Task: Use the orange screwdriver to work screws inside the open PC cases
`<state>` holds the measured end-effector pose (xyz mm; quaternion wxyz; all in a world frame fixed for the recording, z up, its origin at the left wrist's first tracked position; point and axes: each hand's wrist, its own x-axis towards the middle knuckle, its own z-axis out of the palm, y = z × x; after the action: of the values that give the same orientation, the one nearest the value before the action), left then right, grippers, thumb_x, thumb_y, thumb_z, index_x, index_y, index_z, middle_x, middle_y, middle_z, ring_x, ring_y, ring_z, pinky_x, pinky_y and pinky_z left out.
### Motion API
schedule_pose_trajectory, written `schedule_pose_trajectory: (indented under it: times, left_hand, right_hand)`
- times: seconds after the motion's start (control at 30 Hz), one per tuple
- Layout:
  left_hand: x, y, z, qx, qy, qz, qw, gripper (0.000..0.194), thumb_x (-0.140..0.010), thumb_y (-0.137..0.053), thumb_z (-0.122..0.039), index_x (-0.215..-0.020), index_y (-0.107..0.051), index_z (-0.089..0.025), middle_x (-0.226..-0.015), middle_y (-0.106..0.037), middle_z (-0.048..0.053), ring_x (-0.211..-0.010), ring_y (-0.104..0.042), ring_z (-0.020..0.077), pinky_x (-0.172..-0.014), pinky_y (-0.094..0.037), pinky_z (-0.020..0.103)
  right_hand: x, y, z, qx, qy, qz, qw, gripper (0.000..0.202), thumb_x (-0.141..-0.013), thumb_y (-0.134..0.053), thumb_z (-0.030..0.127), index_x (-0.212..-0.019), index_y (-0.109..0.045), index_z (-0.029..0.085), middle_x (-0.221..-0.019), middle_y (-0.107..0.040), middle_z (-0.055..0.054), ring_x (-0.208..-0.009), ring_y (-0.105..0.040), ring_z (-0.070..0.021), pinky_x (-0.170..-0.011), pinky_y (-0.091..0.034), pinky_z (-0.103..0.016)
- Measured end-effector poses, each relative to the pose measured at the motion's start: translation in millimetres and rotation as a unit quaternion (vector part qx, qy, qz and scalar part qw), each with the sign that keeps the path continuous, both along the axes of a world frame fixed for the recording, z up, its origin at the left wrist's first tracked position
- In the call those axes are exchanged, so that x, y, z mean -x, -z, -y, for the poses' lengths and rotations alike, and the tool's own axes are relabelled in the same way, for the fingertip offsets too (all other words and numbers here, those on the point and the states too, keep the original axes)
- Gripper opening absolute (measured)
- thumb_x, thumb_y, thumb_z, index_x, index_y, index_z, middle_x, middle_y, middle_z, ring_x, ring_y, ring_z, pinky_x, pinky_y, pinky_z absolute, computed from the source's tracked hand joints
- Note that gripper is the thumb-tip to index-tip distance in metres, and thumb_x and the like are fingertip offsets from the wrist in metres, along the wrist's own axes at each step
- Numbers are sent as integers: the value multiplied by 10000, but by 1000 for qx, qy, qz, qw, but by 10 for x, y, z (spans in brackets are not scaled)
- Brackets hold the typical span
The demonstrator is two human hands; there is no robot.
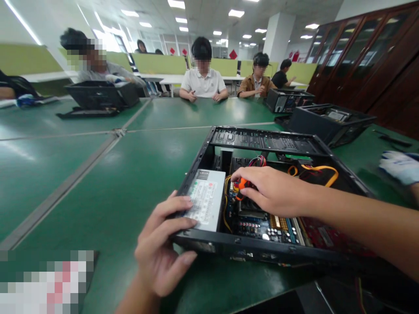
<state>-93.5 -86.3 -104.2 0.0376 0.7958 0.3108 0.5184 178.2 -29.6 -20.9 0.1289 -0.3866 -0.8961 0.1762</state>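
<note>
An open black computer case (242, 240) lies on its side in front of me. My left hand (163, 244) grips its near left corner, with fingers over the silver power supply (209, 198) and the thumb at the outer wall. Inside the case, my right hand (266, 189) is closed on an orange-and-black screwdriver (242, 183); only its handle shows, and the tip is hidden. Below that hand sit the blue motherboard (252, 229) and the dark CPU cooler (250, 211). Yellow cables (225, 209) run beside the power supply.
The case rests on a green table (147, 165) with grey seams. Another open case (327, 120) stands behind it to the right, near a gloved hand (399, 165) of another person. Farther off are more cases (101, 93) and several seated people. A blurred patch (42, 283) covers the lower left.
</note>
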Motion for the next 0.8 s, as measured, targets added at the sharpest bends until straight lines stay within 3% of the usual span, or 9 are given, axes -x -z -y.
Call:
schedule_pose_trajectory:
  times: [0.27, 0.33, 0.43, 0.63, 0.8]
  left_hand:
    - [2, -13, 6, 8, 8, 3, 1000, 265, -794, -610, -359, -1002, -675, -209, -1094, -650, 99, -1086, -619, 317, -1076, -428, 597]
    - [5, -8, 7, 10, 8, 5, 1000, 266, -795, -610, -365, -1001, -676, -209, -1094, -651, 99, -1088, -621, 320, -1080, -425, 600]
    - [1, -6, 8, 11, 1, 5, 1000, 267, -790, -616, -379, -994, -676, -216, -1088, -658, 96, -1076, -629, 321, -1071, -435, 599]
    - [-15, -19, 2, 3, -3, 5, 1000, 263, -789, -613, -381, -985, -675, -218, -1064, -663, 95, -1057, -639, 314, -1063, -448, 586]
    - [-9, -15, 1, 0, 1, 4, 1000, 252, -797, -613, -365, -990, -671, -213, -1080, -651, 99, -1082, -626, 310, -1077, -434, 586]
  right_hand:
    - [20, 89, -46, -14, -5, 32, 999, 268, -950, -505, 183, -1205, -587, 167, -1226, -677, -92, -1123, -622, -231, -979, -452, -348]
    - [30, 102, -67, -26, 10, 65, 997, 248, -973, -512, 299, -1167, -612, 179, -1142, -712, -99, -1052, -660, -259, -911, -479, -372]
    - [40, 103, -78, -57, 59, 141, 987, 387, -979, -464, 510, -1049, -645, 175, -926, -744, -123, -882, -701, -313, -778, -495, -412]
    - [22, 6, -23, 14, 21, 52, 998, 308, -980, -450, 262, -1280, -464, 193, -1073, -714, -91, -940, -674, -232, -784, -474, -331]
    - [-20, -96, -99, -58, 64, 8, 996, 252, -968, -461, 259, -1210, -466, 188, -1046, -692, -89, -933, -642, -235, -818, -452, -344]
